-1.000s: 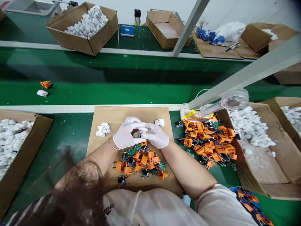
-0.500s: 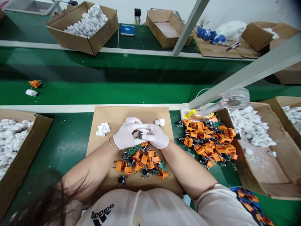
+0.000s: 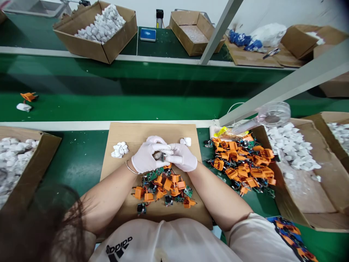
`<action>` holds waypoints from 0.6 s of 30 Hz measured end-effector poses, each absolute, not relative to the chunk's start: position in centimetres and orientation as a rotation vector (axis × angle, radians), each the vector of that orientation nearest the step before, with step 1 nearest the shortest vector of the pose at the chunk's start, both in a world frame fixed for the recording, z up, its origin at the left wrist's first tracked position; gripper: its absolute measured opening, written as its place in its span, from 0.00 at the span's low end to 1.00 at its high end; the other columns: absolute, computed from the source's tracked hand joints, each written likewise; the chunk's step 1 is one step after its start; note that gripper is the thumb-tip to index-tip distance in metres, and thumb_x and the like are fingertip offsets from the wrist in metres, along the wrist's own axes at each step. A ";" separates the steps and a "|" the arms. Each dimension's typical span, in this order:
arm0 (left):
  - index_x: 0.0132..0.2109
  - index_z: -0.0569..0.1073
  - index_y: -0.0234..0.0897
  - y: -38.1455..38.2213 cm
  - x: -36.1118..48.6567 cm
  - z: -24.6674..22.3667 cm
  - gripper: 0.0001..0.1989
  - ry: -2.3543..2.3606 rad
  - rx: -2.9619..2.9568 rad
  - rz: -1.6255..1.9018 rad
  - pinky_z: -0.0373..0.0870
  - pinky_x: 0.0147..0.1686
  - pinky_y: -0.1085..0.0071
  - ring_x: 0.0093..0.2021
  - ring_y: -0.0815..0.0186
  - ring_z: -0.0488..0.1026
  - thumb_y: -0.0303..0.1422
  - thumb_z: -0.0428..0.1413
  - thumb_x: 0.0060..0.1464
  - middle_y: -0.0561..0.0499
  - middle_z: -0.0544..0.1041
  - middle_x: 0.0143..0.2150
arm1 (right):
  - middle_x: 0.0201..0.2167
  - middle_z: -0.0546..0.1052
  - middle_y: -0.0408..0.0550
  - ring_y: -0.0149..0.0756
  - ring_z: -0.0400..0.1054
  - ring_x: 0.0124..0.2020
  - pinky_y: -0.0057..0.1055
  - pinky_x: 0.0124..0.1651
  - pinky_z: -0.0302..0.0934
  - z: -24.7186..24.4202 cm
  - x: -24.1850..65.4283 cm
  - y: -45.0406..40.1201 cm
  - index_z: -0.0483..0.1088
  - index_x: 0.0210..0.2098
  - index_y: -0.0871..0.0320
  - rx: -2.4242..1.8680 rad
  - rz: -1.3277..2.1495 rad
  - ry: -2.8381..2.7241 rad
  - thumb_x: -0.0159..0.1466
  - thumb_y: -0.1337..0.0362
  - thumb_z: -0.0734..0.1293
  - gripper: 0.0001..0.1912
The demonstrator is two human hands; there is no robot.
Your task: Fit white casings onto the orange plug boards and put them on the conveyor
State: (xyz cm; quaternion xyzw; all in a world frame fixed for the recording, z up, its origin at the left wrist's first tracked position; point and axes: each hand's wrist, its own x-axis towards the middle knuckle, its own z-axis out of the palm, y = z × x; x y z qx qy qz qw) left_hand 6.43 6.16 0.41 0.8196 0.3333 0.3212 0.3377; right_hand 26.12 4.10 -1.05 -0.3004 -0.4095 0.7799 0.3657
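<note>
Left grip [image 3: 145, 154] and right grip [image 3: 184, 157], both gloved, are pressed together, fingertips pinching a small circuit board [image 3: 163, 157]; a pale part beside it is unclear. Board sits above the cardboard sheet [image 3: 120, 134] on the desk [image 3: 76, 160], orange plugs [image 3: 166, 185] heaped just below, white pieces [image 3: 120, 149] near left. Step looks like fitting 1 board by hand; next move calls for a steady pinch.
</note>
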 end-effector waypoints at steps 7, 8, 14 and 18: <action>0.45 0.84 0.42 6.0 6.5 0.6 0.14 0.846 2.165 0.890 0.76 0.56 0.55 0.48 0.58 0.79 0.35 0.72 0.50 0.46 0.81 0.46 | 0.33 0.85 0.51 0.36 0.74 0.31 0.33 0.37 0.70 -0.8 26.0 3.9 0.81 0.36 0.60 -0.812 1.970 -1.090 0.52 0.53 0.82 0.20; 0.45 0.84 0.42 6.0 6.5 0.5 0.13 0.835 2.164 0.903 0.76 0.56 0.55 0.48 0.58 0.79 0.34 0.72 0.50 0.46 0.81 0.46 | 0.33 0.85 0.51 0.36 0.75 0.31 0.33 0.37 0.70 -0.8 26.0 3.9 0.81 0.36 0.60 -0.805 1.972 -1.082 0.52 0.53 0.83 0.20; 0.44 0.83 0.41 6.2 6.3 0.1 0.15 0.804 2.149 0.954 0.79 0.52 0.56 0.47 0.58 0.80 0.33 0.73 0.48 0.46 0.81 0.46 | 0.36 0.86 0.51 0.35 0.76 0.33 0.34 0.42 0.72 -1.3 26.5 4.1 0.81 0.40 0.61 -0.758 2.009 -1.049 0.51 0.57 0.84 0.22; 0.46 0.83 0.42 6.2 6.3 0.3 0.17 0.838 2.195 0.908 0.78 0.55 0.55 0.48 0.57 0.80 0.33 0.73 0.48 0.47 0.82 0.47 | 0.36 0.86 0.52 0.36 0.78 0.34 0.33 0.41 0.72 -1.7 26.5 4.2 0.82 0.40 0.61 -0.789 2.015 -1.037 0.53 0.54 0.83 0.21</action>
